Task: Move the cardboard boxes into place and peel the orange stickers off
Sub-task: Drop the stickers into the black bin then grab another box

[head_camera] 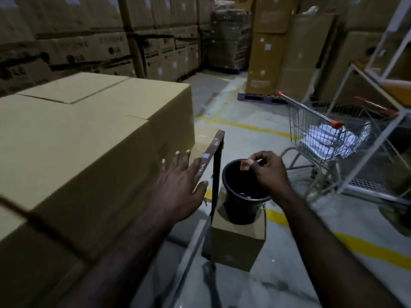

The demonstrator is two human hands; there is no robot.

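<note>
While the right hand (pixel 268 172) is pinching a peeled orange sticker (pixel 244 164) over the black bucket (pixel 242 196), apparently to drop it in as waste, the left hand (pixel 180 185) is reaching, fingers spread and holding nothing, toward the large cardboard box (pixel 89 138), probably to steady it. The bucket is sitting on a small box (pixel 238 243), keeping it within reach.

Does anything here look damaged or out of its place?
Nothing is plainly damaged. One oddity: the black bucket stands tilted on a small cardboard box, overhanging its top, so it may tip.
</note>
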